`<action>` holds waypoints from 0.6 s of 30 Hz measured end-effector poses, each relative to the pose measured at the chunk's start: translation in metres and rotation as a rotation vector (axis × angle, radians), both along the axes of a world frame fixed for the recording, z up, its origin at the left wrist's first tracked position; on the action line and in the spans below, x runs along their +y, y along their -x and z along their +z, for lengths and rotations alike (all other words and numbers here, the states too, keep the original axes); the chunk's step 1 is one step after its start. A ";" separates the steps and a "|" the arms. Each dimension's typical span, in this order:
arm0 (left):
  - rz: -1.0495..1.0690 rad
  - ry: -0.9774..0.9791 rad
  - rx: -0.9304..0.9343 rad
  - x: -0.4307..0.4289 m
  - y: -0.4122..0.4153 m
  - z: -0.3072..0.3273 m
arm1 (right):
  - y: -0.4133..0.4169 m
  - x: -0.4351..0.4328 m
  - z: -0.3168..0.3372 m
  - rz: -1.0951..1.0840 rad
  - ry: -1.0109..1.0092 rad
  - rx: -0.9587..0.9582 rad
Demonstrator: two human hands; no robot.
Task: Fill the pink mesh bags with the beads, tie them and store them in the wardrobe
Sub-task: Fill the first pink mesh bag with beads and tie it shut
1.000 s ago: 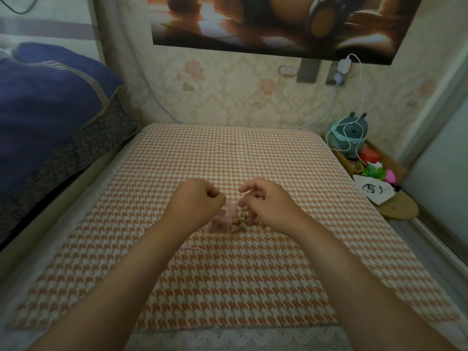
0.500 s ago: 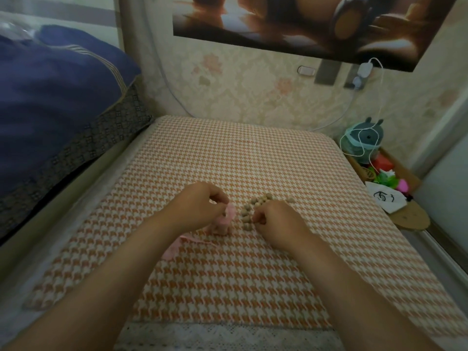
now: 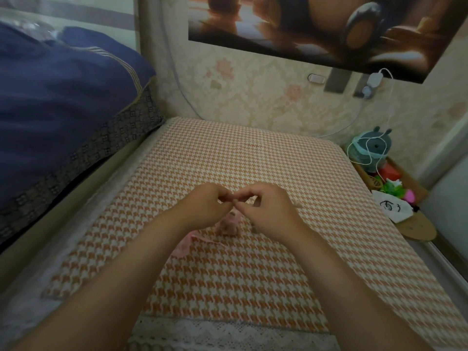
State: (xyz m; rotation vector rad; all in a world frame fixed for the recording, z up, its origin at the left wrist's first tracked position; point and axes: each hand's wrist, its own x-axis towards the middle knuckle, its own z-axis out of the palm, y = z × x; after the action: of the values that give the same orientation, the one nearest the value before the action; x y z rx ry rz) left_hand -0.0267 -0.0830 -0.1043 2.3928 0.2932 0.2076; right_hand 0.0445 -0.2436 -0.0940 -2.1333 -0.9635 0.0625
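The left hand and right hand are meeting with curled fingertips above the half-hidden pink mesh bag, concealing whatever they may be pinching.

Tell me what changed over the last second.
The right hand left the beads on the cloth and rose to meet the left hand; their fingertips now pinch together above the bag. What they pinch is too small to tell. The bag stayed on the cloth.
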 end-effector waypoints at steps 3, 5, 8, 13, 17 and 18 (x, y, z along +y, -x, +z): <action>0.001 -0.001 0.006 0.001 0.000 0.000 | 0.000 0.005 -0.007 -0.002 0.042 -0.034; -0.003 -0.006 0.000 0.001 0.001 0.002 | -0.002 0.006 -0.008 0.005 0.033 -0.018; -0.001 -0.019 -0.006 0.000 0.002 0.005 | -0.007 0.005 -0.008 -0.014 -0.020 0.008; 0.021 0.001 0.009 0.002 0.001 0.003 | -0.021 -0.009 -0.018 -0.123 0.182 -0.057; 0.027 0.020 -0.004 0.000 -0.002 0.000 | -0.025 -0.017 -0.028 -0.100 0.366 -0.071; 0.022 0.024 -0.006 -0.001 -0.002 0.000 | -0.025 -0.018 -0.029 -0.097 0.410 -0.087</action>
State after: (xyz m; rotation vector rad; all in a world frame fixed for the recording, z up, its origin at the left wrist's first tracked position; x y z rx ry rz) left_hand -0.0246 -0.0839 -0.1046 2.3658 0.3181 0.2204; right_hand 0.0696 -0.2614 -0.1231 -2.5748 -0.9585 0.1297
